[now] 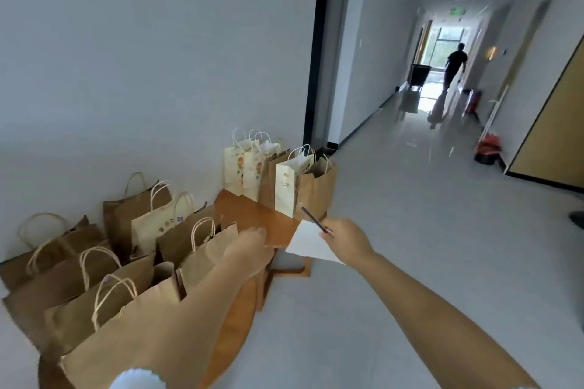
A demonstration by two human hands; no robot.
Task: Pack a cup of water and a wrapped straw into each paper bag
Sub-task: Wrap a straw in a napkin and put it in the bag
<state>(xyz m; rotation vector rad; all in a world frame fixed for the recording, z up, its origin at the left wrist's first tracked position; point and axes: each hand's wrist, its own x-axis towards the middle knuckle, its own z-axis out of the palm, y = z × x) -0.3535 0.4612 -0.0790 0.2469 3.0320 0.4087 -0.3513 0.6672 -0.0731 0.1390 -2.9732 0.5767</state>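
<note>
My right hand (346, 243) pinches a thin black straw-like stick (311, 218) together with a white paper sheet (311, 246), above the near right edge of the wooden table (252, 208). My left hand (252, 249) reaches over the table's near edge beside a brown paper bag (205, 256), fingers extended, holding nothing that I can see. Several more brown bags (94, 294) stand in a row to the left. White printed bags (286, 186) and a brown bag (319, 189) stand at the table's far end. No cup is in view.
A white wall (158, 73) runs behind the bags. A long tiled corridor (410, 230) opens to the right, with a person (453, 68) walking far down it, a dark cart (418, 74), a red dustpan (488, 151) and doors along the right.
</note>
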